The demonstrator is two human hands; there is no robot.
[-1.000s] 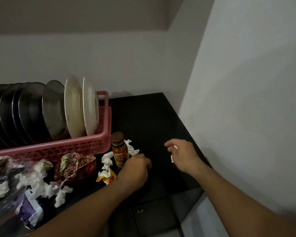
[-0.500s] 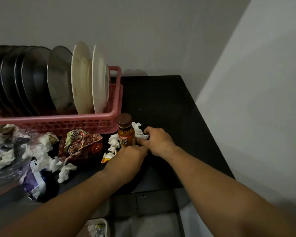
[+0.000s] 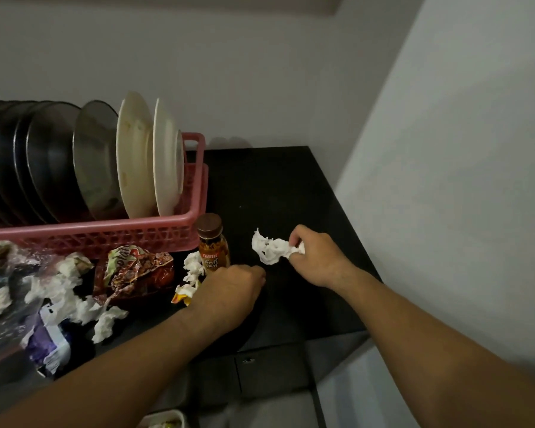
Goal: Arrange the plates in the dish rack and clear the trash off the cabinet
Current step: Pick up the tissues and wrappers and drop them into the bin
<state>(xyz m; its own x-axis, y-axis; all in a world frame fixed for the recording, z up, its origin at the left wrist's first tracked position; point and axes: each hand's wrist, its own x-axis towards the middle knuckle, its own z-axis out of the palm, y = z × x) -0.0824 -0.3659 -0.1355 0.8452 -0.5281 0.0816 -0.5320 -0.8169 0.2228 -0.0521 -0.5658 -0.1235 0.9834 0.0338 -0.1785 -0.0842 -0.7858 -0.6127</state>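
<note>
Fingers of right hand point(image 3: 317, 261) grip crumpled tissue point(image 3: 269, 250); left hand point(image 3: 229, 291) fisted, contents hidden.

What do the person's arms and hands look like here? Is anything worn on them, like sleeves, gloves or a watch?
Both forearms are bare up to the edge of the picture, so no sleeves show. The left hand and the right hand wear no gloves. No watch, bracelet or ring can be seen on the wrists or fingers, though the dim light hides fine detail. No markings show.
</note>
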